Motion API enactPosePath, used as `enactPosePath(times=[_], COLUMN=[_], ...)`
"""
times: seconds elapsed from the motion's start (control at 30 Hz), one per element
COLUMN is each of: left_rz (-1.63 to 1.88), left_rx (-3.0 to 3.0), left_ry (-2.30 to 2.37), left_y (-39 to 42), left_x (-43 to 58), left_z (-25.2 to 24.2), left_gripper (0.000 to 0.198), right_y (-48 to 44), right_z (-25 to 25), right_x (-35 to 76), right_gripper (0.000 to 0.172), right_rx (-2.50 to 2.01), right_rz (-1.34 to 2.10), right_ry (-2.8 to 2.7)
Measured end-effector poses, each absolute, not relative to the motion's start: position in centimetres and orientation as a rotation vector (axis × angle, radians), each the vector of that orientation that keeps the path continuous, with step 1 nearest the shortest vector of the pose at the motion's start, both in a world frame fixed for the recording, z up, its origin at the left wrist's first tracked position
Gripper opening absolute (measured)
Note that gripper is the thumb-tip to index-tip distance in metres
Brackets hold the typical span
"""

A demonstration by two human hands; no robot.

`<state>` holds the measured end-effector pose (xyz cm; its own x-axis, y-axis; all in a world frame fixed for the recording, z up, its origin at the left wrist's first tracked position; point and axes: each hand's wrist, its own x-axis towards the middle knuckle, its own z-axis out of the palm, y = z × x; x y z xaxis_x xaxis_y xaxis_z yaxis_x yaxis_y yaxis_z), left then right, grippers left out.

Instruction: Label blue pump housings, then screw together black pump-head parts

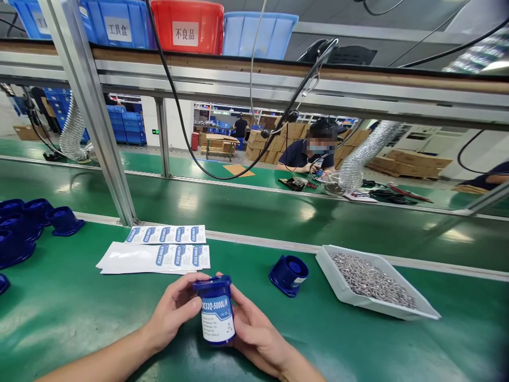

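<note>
Between both hands I hold a dark blue plastic pump housing (212, 291) above the green bench, its flanged end up. A white and blue label (217, 320) printed "DC52Q-5000L/H" lies on its curved side, facing me. My left hand (178, 305) grips the upper left, thumb beside the label and fingers behind the rim. Around the right side wraps my right hand (256, 331), its thumb near the label's edge; some fingers are hidden behind. Just beyond my hands lie label sheets (131, 257), some labels peeled off the front one. A similar blue housing (292, 273) sits to the right.
A white tray (334, 284) full of small metal screws stands at the right. Several blue housings (66, 220) are grouped at the far left. A metal post (93, 116) rises behind the sheets, and a black cable (178, 122) hangs ahead. Across the benches sits a co-worker (294, 154).
</note>
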<state>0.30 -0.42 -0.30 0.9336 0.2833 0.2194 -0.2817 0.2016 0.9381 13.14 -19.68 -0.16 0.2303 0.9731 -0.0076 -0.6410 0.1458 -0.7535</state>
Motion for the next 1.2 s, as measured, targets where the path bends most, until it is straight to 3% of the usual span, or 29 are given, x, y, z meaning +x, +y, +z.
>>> enactPosePath(times=[0.17,0.27,0.9,1.07,1.2], left_rz=[0.391,0.362,0.396,0.400,0.377], left_rx=[1.281,1.246,1.308,1.320,1.313], left_ry=[0.020,0.040,0.230,0.173,0.170], left_y=[-0.3,-0.4,-1.8,-1.5,-1.9], left_x=[0.2,0.2,0.4,0.5,0.2], left_z=[0.1,0.5,1.2,1.8,1.7], left_gripper=[0.044,0.045,0.038,0.040,0.039], right_y=[-19.7,-19.7,-19.0,-19.0,-19.0], right_z=[-0.9,-1.0,-0.8,-1.9,-1.5], right_x=[12.9,12.8,10.8,11.4,11.4], right_gripper=[0.107,0.111,0.114,0.099,0.102], right_rx=[-0.777,-0.826,-1.111,-1.067,-1.074], right_rz=[1.227,1.201,0.973,0.918,0.906], right_ry=[-0.584,-0.573,-0.628,-0.667,-0.653])
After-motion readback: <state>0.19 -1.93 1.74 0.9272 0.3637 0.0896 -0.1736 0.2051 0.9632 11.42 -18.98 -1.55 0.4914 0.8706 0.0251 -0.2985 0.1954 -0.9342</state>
